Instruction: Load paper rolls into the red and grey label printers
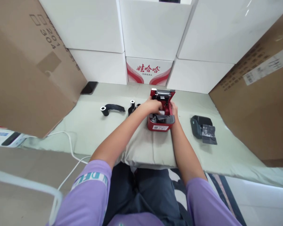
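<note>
A small red printer (159, 126) stands on the cloth-covered table in front of me, its lid (163, 94) tipped up and back. My left hand (153, 106) reaches into the opened body from the left, fingers curled down beside a small white piece (162, 112); what they grip is hidden. Around the printer's right side wraps my right hand (174, 110), steadying it, with most of its fingers out of sight. Shiny black film (159, 118) lies across the front edge of the opening. Just left of my left forearm are black ribbon rolls (132, 106), partly covered by the arm.
A black roll with a loose tail (113, 107) lies to the left. At the right sits a dark device (200, 122) with black film hanging out. A phone (89, 88) rests far left. Cardboard cartons (25, 78) (261, 103) flank the table; white boxes (148, 31) stand behind.
</note>
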### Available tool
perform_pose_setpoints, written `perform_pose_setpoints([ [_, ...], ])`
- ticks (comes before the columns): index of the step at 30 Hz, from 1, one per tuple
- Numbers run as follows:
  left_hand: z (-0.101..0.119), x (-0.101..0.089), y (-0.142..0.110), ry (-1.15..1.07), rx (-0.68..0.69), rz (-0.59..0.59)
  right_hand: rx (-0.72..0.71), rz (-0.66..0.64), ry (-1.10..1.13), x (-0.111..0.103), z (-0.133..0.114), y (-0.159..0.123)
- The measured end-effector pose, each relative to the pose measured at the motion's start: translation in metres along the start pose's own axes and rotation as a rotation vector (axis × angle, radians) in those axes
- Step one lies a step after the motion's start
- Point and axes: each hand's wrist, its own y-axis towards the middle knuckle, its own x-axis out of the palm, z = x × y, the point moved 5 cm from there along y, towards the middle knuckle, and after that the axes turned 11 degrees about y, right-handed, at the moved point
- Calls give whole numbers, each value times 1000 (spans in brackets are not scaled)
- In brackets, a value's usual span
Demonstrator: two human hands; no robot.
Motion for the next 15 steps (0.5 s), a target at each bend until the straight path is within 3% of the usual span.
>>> perform_pose_setpoints([
  [3, 8, -6, -2, 16, -26, 29, 35, 48, 19, -1, -1, -3],
  [6, 7, -17, -30, -168, -17, 228, 28, 55, -19, 0, -7, -6],
  [8, -7, -22, -59, -406, -54, 416, 28, 37, -39, 2, -10, -7],
  [11, -58, -21, -103, -714, -254, 714, 26, 34, -44, 3, -12, -10],
  [13, -104, -15, -127, -720, -491, 869, 21, 44, -47, 3, -14, -11],
  [15, -149, -4, -147, -639, -771, 934, 23, 47, -76, 3, -16, -12],
])
